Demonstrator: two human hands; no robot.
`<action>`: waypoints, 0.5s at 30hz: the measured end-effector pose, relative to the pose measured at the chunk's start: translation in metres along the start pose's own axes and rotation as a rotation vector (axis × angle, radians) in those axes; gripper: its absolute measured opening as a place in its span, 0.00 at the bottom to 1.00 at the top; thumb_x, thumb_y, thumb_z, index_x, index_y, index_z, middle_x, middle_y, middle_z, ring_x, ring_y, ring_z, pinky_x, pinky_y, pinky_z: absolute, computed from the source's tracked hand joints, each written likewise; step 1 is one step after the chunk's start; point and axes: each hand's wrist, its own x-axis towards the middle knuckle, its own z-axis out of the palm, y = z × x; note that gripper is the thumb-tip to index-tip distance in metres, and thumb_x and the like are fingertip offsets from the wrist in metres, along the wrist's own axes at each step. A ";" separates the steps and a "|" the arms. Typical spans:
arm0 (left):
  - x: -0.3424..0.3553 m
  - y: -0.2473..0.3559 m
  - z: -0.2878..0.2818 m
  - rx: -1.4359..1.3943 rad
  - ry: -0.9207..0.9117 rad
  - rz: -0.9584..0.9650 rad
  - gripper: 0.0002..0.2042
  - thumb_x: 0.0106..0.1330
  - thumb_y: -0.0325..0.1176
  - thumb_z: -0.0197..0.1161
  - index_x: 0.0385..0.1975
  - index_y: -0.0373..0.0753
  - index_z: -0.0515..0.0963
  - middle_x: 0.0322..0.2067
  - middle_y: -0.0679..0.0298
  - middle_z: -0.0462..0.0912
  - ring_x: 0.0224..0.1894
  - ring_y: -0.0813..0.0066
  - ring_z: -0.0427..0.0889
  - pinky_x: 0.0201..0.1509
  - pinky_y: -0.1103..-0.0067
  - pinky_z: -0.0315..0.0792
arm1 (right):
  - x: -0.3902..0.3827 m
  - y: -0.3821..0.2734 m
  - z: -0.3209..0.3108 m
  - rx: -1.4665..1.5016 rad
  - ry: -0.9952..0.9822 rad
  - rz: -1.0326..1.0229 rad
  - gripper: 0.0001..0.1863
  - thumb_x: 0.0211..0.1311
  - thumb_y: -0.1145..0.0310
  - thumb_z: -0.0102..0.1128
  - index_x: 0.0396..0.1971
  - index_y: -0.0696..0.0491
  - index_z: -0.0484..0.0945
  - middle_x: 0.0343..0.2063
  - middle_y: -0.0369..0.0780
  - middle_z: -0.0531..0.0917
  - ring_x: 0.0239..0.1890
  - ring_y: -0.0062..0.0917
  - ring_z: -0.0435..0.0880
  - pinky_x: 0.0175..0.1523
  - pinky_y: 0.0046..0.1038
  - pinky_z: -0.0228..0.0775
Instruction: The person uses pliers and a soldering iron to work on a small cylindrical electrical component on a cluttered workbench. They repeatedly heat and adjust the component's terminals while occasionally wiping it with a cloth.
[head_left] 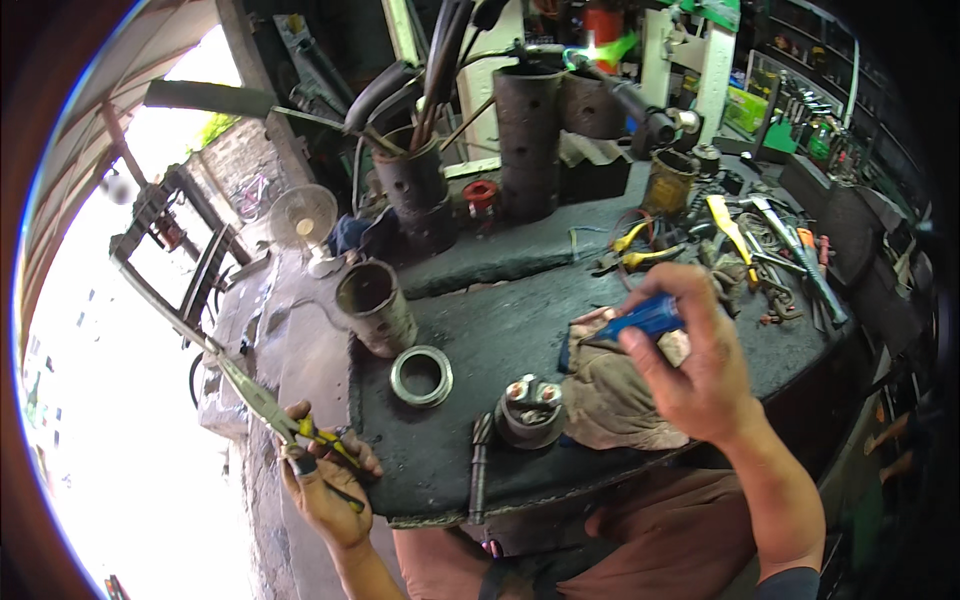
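A blue-handled tool (645,318) is gripped in the right hand (695,365) above a brownish rag (610,400) spread on the dark desk (480,330). Long-nosed pliers (265,405) with yellow-and-black handles are clasped in the left hand (325,485) at the desk's left edge, the nose directed away up-left. A small cylindrical part (530,408), apparently with metal terminals on top, is stood between the hands, with a metal ring (421,375) just to its left and a rusty metal cylinder (376,306) beyond.

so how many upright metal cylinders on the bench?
5: one open cylinder front-left by the ring, one holding rods, two tall dark ones at the back, one yellowish right. Clutter may hide more.
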 end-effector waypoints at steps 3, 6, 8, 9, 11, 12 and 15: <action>0.002 0.000 0.004 0.007 -0.007 0.007 0.31 0.84 0.57 0.53 0.72 0.36 0.65 0.32 0.58 0.77 0.27 0.67 0.78 0.29 0.74 0.75 | -0.004 -0.004 0.000 -0.058 -0.018 -0.020 0.22 0.67 0.78 0.68 0.57 0.53 0.72 0.43 0.46 0.83 0.36 0.41 0.89 0.41 0.37 0.80; 0.002 0.000 0.007 0.021 -0.013 0.021 0.30 0.84 0.56 0.53 0.72 0.37 0.65 0.32 0.57 0.78 0.27 0.68 0.78 0.29 0.74 0.75 | -0.004 -0.008 0.002 -0.080 -0.029 -0.033 0.22 0.67 0.78 0.69 0.57 0.54 0.72 0.42 0.43 0.84 0.39 0.32 0.88 0.46 0.31 0.79; 0.001 0.000 0.007 0.029 -0.012 0.035 0.30 0.84 0.56 0.53 0.72 0.37 0.65 0.32 0.57 0.78 0.27 0.68 0.78 0.29 0.75 0.75 | -0.002 -0.010 0.004 -0.066 0.019 -0.066 0.21 0.65 0.77 0.69 0.55 0.53 0.73 0.40 0.44 0.83 0.35 0.40 0.87 0.39 0.36 0.78; -0.001 -0.001 0.007 0.018 0.005 0.034 0.30 0.84 0.56 0.52 0.72 0.37 0.65 0.32 0.56 0.78 0.27 0.68 0.78 0.29 0.75 0.75 | -0.002 -0.012 0.002 -0.084 0.035 -0.080 0.21 0.66 0.77 0.69 0.55 0.53 0.73 0.40 0.44 0.83 0.35 0.40 0.87 0.40 0.36 0.79; -0.002 -0.003 0.005 0.030 0.007 0.023 0.31 0.84 0.56 0.53 0.73 0.37 0.65 0.32 0.57 0.78 0.27 0.68 0.78 0.29 0.75 0.74 | -0.001 -0.014 -0.005 -0.123 0.038 -0.104 0.21 0.66 0.77 0.69 0.55 0.53 0.73 0.40 0.44 0.83 0.35 0.41 0.88 0.40 0.36 0.79; -0.001 -0.003 0.004 0.031 0.001 0.016 0.31 0.84 0.56 0.53 0.73 0.37 0.65 0.32 0.57 0.78 0.27 0.68 0.78 0.29 0.75 0.74 | -0.001 -0.016 -0.010 -0.098 0.082 -0.097 0.20 0.67 0.77 0.68 0.55 0.53 0.73 0.41 0.43 0.84 0.35 0.38 0.88 0.41 0.34 0.80; 0.001 -0.002 0.002 0.018 -0.010 0.029 0.31 0.85 0.55 0.53 0.73 0.35 0.65 0.33 0.58 0.78 0.28 0.69 0.79 0.29 0.75 0.74 | 0.001 -0.018 -0.020 -0.011 0.355 -0.155 0.20 0.70 0.78 0.67 0.57 0.57 0.70 0.48 0.46 0.83 0.43 0.29 0.87 0.47 0.30 0.81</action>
